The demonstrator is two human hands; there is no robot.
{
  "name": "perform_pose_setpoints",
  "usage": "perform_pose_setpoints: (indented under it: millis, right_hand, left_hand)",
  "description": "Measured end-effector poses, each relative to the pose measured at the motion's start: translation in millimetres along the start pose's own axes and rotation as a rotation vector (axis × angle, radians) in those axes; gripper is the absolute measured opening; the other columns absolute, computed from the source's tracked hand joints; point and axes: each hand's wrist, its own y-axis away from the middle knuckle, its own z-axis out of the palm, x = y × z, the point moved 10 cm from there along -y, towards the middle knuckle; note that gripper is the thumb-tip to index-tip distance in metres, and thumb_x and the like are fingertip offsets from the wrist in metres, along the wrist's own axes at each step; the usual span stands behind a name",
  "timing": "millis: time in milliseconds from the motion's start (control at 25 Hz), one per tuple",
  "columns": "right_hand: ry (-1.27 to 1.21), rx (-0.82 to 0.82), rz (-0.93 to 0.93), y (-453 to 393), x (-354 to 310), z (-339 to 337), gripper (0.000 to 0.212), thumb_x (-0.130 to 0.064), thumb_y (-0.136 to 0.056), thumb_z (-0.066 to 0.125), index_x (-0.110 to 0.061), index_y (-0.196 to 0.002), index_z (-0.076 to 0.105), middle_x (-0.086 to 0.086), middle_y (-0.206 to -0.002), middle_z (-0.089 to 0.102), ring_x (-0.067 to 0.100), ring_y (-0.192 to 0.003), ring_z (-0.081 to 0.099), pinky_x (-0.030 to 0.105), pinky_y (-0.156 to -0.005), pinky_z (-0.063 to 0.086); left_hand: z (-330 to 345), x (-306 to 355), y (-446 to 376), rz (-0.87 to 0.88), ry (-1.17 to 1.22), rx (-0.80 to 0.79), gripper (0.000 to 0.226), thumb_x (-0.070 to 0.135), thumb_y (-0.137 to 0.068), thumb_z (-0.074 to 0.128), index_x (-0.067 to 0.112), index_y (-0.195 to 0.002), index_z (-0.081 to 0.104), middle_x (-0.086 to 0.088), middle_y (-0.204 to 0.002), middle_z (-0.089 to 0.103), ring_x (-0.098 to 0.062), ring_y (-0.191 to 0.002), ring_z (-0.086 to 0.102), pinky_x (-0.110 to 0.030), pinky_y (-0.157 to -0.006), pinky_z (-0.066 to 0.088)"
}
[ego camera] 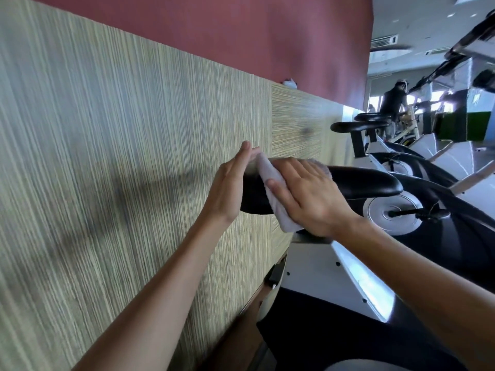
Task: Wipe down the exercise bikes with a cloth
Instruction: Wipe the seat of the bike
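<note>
A black saddle (359, 183) of the nearest exercise bike (316, 266) sits at the frame's middle. A white cloth (270, 194) is draped over the saddle's rear end. My right hand (310, 194) lies flat on the cloth, fingers spread, pressing it onto the saddle. My left hand (230, 183) rests against the saddle's left rear side, fingers straight and together, holding nothing. The saddle's rear is hidden under cloth and hands.
A striped wood-pattern wall (120, 156) runs close along the left, with a red band (241, 36) above. More bike saddles (359, 125) line up behind. A person (393, 103) stands far back among other machines. The bike's flywheel cover (393, 212) lies right of the saddle.
</note>
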Motion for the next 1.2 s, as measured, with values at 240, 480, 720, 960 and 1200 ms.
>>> perform_pose_setpoints:
  millis: [240,480,720,960,1200]
  right_hand:
    - [-0.585,-0.095,0.398,-33,56,-21,0.037,-0.035,-0.106,0.038,-0.016,-0.127,0.063,0.003,-0.126,0.067,0.023,-0.119,0.059,0.039,-0.101,0.044]
    - [0.067,-0.069,0.412,12,93,-21,0.034,-0.036,-0.104,0.033,-0.019,-0.106,0.063,0.006,-0.108,0.07,0.038,-0.093,0.064,0.038,-0.066,0.039]
    - [0.08,-0.015,0.349,15,86,-33,0.042,-0.045,-0.097,0.029,-0.024,-0.109,0.064,0.002,-0.107,0.072,0.038,-0.092,0.065,0.046,-0.073,0.054]
    - [0.139,-0.158,0.307,1,50,4,0.045,-0.04,-0.108,0.025,-0.028,-0.141,0.053,-0.004,-0.142,0.059,0.022,-0.129,0.053,0.034,-0.106,0.034]
    - [0.126,-0.195,0.316,0,47,13,0.052,-0.041,-0.108,0.018,-0.023,-0.146,0.048,-0.002,-0.149,0.053,0.019,-0.138,0.045,0.033,-0.117,0.024]
  left_hand:
    - [2,5,1,-0.059,-0.327,0.037,0.081,0.057,-0.09,0.066,0.017,-0.154,0.039,0.009,-0.144,0.051,-0.008,-0.134,0.049,-0.028,-0.11,0.04]
    - [87,55,-26,0.182,-1.191,0.037,0.031,0.038,-0.098,0.042,0.015,-0.106,0.06,-0.004,-0.113,0.062,-0.024,-0.11,0.055,-0.05,-0.099,0.042]
    - [65,33,23,0.486,-1.274,0.221,0.056,0.051,-0.101,0.037,0.007,-0.119,0.068,-0.009,-0.113,0.071,-0.028,-0.105,0.064,-0.044,-0.096,0.046]
    - [-24,0,11,0.425,-0.376,0.33,0.038,0.032,-0.102,0.04,0.012,-0.103,0.072,0.002,-0.097,0.073,-0.012,-0.091,0.067,-0.041,-0.081,0.053]
    - [12,19,40,0.574,-0.711,0.429,0.039,0.035,-0.096,0.049,0.008,-0.114,0.07,-0.002,-0.115,0.071,-0.02,-0.11,0.064,-0.04,-0.102,0.046]
